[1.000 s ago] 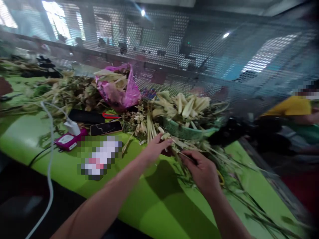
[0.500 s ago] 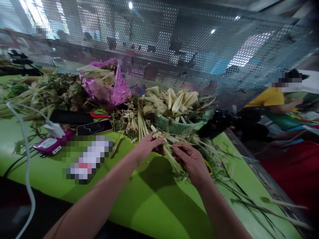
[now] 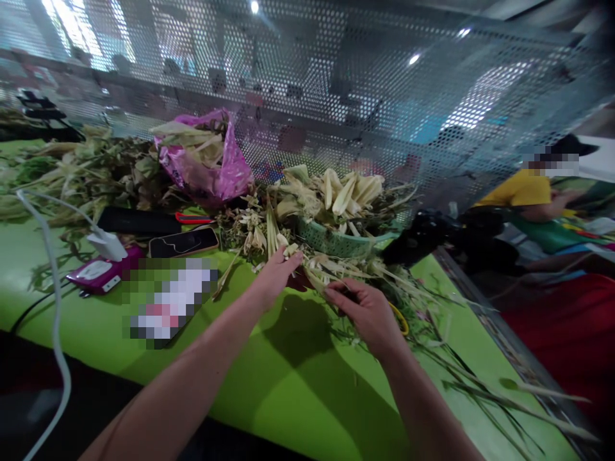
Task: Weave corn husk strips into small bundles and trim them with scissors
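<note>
My left hand [image 3: 276, 276] is closed around the pale, blunt end of a bundle of dried corn husk [image 3: 316, 280]. The bundle's strips slant down to the right. My right hand [image 3: 361, 312] pinches its loose strips between thumb and fingers. Both hands are above the green tabletop [image 3: 283, 397]. Just behind them stands a pale green basket [image 3: 331, 238] heaped with dry husks [image 3: 346, 195]. Upright pale stalks [image 3: 272, 230] are left of the basket, close to my left hand. Part of a yellow ring-shaped handle [image 3: 400, 320] shows beside my right wrist.
A pink plastic bag [image 3: 235, 169] of husks and a leafy heap [image 3: 120, 163] lie back left. A phone [image 3: 183, 243], purple power strip [image 3: 98, 275] and white cable [image 3: 54, 320] lie left. Long stems [image 3: 485, 390] lie right. A perforated metal screen [image 3: 312, 83] borders the back; a person in yellow [image 3: 521, 189] is beyond.
My left hand has moved slightly left and up with the bundle's end. My right hand has shifted a little left, and the strips between the hands look more stretched out.
</note>
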The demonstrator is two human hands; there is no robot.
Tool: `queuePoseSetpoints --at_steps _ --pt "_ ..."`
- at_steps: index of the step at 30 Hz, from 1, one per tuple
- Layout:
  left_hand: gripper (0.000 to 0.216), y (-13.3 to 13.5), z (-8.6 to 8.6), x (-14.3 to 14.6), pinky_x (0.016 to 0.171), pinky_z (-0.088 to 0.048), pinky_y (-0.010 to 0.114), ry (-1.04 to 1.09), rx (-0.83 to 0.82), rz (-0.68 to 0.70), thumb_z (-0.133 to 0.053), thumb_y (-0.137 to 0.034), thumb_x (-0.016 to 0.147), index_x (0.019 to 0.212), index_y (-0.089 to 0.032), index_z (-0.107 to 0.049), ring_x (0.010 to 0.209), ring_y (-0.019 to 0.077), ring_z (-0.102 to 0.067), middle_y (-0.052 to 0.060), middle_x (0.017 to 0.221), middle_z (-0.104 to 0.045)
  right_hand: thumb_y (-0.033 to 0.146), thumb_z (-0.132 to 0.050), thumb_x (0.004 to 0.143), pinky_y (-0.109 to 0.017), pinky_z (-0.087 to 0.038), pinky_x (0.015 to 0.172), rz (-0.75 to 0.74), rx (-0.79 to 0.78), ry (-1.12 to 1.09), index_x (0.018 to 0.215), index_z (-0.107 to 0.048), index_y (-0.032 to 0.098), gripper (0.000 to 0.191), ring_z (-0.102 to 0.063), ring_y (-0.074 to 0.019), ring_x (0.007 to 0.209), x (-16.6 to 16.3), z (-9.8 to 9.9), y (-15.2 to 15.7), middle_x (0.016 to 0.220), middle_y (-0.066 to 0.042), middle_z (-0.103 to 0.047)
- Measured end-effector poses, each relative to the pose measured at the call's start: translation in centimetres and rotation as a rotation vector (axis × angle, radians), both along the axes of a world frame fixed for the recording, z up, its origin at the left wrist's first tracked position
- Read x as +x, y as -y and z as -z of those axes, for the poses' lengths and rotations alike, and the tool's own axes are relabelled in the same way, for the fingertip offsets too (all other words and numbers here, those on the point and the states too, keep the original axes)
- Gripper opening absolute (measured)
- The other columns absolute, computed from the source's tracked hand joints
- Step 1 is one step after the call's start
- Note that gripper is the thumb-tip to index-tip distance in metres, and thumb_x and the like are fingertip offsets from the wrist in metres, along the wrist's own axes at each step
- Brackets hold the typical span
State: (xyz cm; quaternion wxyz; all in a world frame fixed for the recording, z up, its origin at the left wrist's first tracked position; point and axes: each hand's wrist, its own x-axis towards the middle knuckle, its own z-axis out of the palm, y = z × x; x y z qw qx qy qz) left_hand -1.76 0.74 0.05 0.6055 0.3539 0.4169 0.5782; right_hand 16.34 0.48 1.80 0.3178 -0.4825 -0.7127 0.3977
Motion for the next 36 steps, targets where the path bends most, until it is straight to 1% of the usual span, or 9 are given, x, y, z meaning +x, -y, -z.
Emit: queuePoseSetpoints --at_steps 5,10,15,22,24,26,28,31,36 --pt "0.031 0.0 -0.2 0.1 0.059 -0.055 0.029 0.012 -0.018 -0.002 -0.065 -0.036 0.078 0.098 -0.018 -0.052 0.056 0.0127 -0.061 0.003 0.075 -0.064 0.043 -0.057 0.082 -0.022 -0.032 0.052 0.011 -0.005 -0.008 0.072 -0.061 0.017 0.028 -0.041 -0.0108 0.056 0.0 -0.3 0.0 0.063 0.002 -0.051" --pt "0.022 0.0 -0.2 0.3 0.054 -0.054 0.027 0.096 0.012 0.046 -0.065 -0.029 0.078 0.090 -0.017 -0.051 0.054 0.0110 -0.059 0.000 0.070 -0.061 0.042 -0.056 0.084 -0.023 -0.035 0.056 -0.042 0.005 -0.012 0.070 -0.058 0.018 0.029 -0.043 -0.0118 0.059 -0.1 0.0 0.0 0.064 0.002 -0.052" --pt "0.019 -0.3 0.2 0.3 0.052 -0.052 0.022 0.070 0.040 0.063 -0.065 -0.025 0.078 0.085 -0.016 -0.051 0.053 0.0082 -0.056 -0.001 0.070 -0.059 0.043 -0.054 0.085 -0.024 -0.035 0.056 -0.087 -0.007 -0.016 0.073 -0.059 0.017 0.029 -0.045 -0.0128 0.062 0.0 0.4 0.1 0.066 0.001 -0.054" --pt "0.027 -0.2 0.1 -0.2 0.050 -0.046 0.021 0.002 0.088 0.110 -0.071 -0.031 0.072 0.082 -0.015 -0.052 0.051 0.0069 -0.052 -0.001 0.069 -0.059 0.042 -0.054 0.084 -0.025 -0.037 0.057 -0.081 0.002 -0.023 0.070 -0.058 0.017 0.030 -0.045 -0.0132 0.061 -0.1 0.0 0.4 0.064 0.001 -0.052" --pt "0.028 -0.2 0.1 -0.3 0.052 -0.046 0.021 -0.006 0.093 0.124 -0.072 -0.033 0.071 0.083 -0.016 -0.053 0.054 0.0076 -0.053 -0.001 0.069 -0.059 0.040 -0.056 0.083 -0.026 -0.039 0.061 -0.052 0.053 -0.002 0.074 -0.061 0.017 0.024 -0.048 -0.0147 0.065 -0.1 -0.3 0.4 0.069 -0.001 -0.055" --pt "0.030 -0.1 0.0 -0.3 0.056 -0.046 0.022 -0.019 0.079 0.128 -0.073 -0.034 0.071 0.085 -0.016 -0.055 0.058 0.0084 -0.054 0.000 0.072 -0.060 0.037 -0.058 0.080 -0.027 -0.042 0.066 0.020 0.119 -0.023 0.086 -0.064 0.019 0.020 -0.052 -0.0169 0.073 0.1 -0.5 0.3 0.081 -0.003 -0.060" --pt "0.031 0.0 -0.1 -0.2 0.059 -0.046 0.022 -0.040 0.061 0.131 -0.073 -0.033 0.070 0.089 -0.015 -0.056 0.062 0.0092 -0.055 0.001 0.076 -0.062 0.037 -0.058 0.081 -0.028 -0.043 0.071 0.069 0.149 -0.097 0.099 -0.064 0.021 0.025 -0.055 -0.0182 0.080 0.3 -0.6 0.1 0.093 -0.004 -0.063" --pt "0.031 0.1 -0.1 -0.1 0.062 -0.045 0.023 -0.086 0.049 0.143 -0.074 -0.032 0.069 0.089 -0.015 -0.058 0.065 0.0100 -0.055 0.000 0.076 -0.062 0.039 -0.057 0.082 -0.028 -0.045 0.072 -0.016 0.101 -0.133 0.096 -0.065 0.021 0.023 -0.057 -0.0184 0.081 0.1 -0.6 0.4 0.092 -0.004 -0.065" --pt "0.026 0.1 -0.1 -0.1 0.068 -0.044 0.024 -0.142 0.127 0.221 -0.070 -0.032 0.072 0.088 -0.014 -0.060 0.071 0.0108 -0.056 0.001 0.080 -0.062 0.029 -0.063 0.078 -0.028 -0.046 0.069 -0.171 0.165 0.088 0.075 -0.064 0.019 0.011 -0.059 -0.0178 0.072 -1.1 -0.6 1.2 0.076 -0.003 -0.065"
